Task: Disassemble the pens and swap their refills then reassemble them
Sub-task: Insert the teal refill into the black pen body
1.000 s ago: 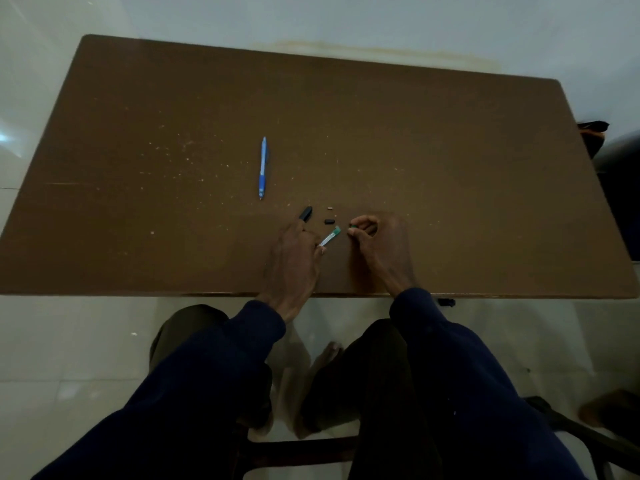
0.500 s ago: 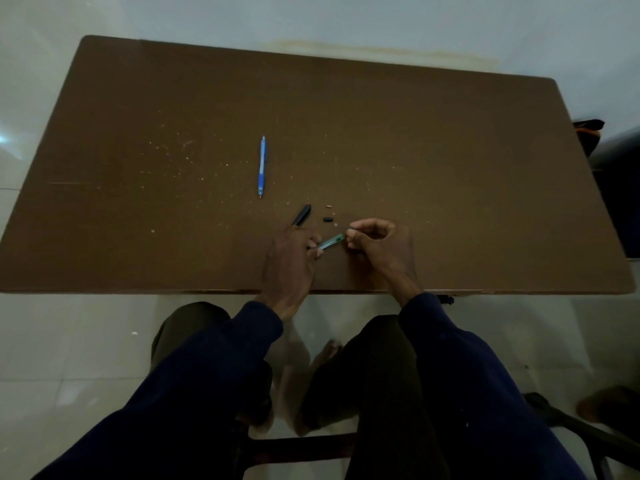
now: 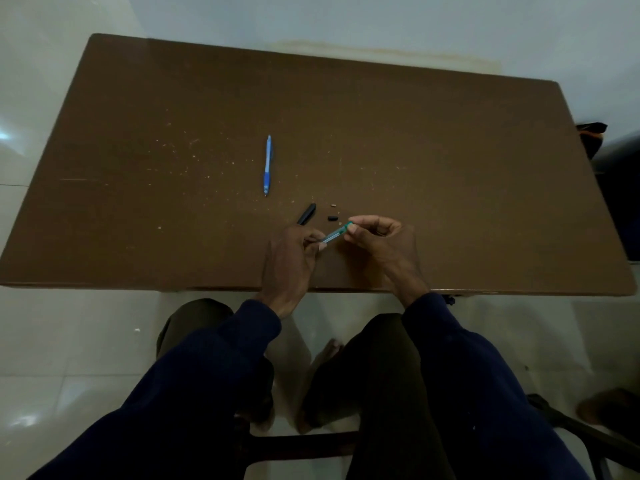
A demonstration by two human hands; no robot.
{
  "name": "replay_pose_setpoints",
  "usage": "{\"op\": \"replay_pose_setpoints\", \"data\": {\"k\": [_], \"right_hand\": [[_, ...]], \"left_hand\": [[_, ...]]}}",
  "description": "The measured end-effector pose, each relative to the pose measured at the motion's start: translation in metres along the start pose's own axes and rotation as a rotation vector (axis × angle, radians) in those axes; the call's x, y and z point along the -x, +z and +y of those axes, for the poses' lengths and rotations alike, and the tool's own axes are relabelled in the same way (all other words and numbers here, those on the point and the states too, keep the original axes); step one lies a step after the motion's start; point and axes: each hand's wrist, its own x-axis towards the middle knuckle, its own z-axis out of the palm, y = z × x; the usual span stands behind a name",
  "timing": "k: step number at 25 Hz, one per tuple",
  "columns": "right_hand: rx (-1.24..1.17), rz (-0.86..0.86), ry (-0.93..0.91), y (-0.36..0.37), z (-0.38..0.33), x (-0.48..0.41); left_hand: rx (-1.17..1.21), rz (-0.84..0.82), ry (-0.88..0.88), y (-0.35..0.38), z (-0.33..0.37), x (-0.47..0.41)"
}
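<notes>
Close to the near edge of the worktop (image 3: 450, 168), the green-tipped clear pen barrel (image 3: 335, 233) is pinched at both ends. If either grip slips it would likely drop, and it could roll over that edge. The left hand (image 3: 294, 251) is curled, with thumb and fingers closed round the barrel's lower end. The right hand (image 3: 377, 240) is curled too, its fingertips pinching the green end. Just beyond, a black pen piece (image 3: 307, 213) juts from behind the left hand, and two tiny loose parts (image 3: 332, 218) lie beside it. A careless sweep might scatter them. Farther toward the middle lies the blue pen (image 3: 267, 165), apparently whole.
</notes>
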Motion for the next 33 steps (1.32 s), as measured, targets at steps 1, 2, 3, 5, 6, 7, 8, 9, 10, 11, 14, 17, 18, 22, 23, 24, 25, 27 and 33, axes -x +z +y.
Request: {"op": "replay_pose_setpoints", "data": {"k": [1,2,3,5,6,7,8,9,10,11,14,17,18,22,23,24,25,27,33], "right_hand": [[0.000,0.003,-0.004,0.000,-0.001,0.000],[-0.005,0.002,-0.011,0.001,-0.002,0.000],[-0.009,-0.001,-0.020,0.001,-0.004,0.001],[-0.005,-0.013,-0.030,0.002,-0.007,0.003],[0.006,-0.015,-0.031,0.002,-0.008,0.004],[0.018,-0.013,-0.031,0.002,-0.009,0.005],[0.026,-0.011,-0.033,0.002,-0.011,0.005],[0.034,-0.011,-0.036,0.002,-0.012,0.005],[0.050,-0.011,-0.041,0.001,-0.013,0.005],[0.073,-0.011,-0.048,0.001,-0.014,0.004],[0.150,-0.018,-0.070,-0.001,-0.015,0.001],[0.204,-0.010,-0.077,0.000,-0.015,-0.002],[0.214,-0.005,-0.083,0.001,-0.015,-0.002],[0.222,0.004,-0.121,0.003,-0.016,-0.001],[0.216,0.004,-0.130,0.003,-0.016,0.000],[0.207,0.005,-0.137,0.004,-0.016,0.001],[0.199,0.008,-0.141,0.005,-0.016,0.003],[0.197,0.015,-0.138,0.008,-0.013,0.006],[0.102,0.099,-0.104,0.021,-0.008,0.008]], "left_hand": [[0.004,0.003,0.000,-0.001,0.001,0.000],[0.006,0.005,0.004,-0.003,0.002,0.000],[0.006,0.008,0.010,-0.004,0.002,0.001],[0.001,0.011,0.018,-0.005,0.002,0.001],[-0.001,0.009,0.020,-0.006,0.002,0.001],[-0.002,0.007,0.023,-0.007,0.002,0.001],[-0.002,0.008,0.027,-0.007,0.002,0.001],[-0.001,0.011,0.031,-0.007,0.001,0.001],[0.001,0.017,0.035,-0.007,0.001,0.002],[0.004,0.022,0.037,-0.008,0.001,0.001],[0.001,0.028,0.022,-0.007,0.001,0.001],[0.011,0.006,0.015,-0.006,0.000,0.001],[0.012,0.003,0.016,-0.006,0.000,0.001],[0.013,0.016,0.016,-0.004,0.000,0.000],[0.011,0.022,0.023,-0.003,0.000,-0.001],[0.012,0.032,0.031,-0.003,0.001,-0.001],[0.018,0.043,0.038,-0.002,0.002,-0.002],[0.035,0.058,0.042,0.000,0.004,-0.003],[0.165,-0.020,0.039,0.005,0.014,-0.005]]}}
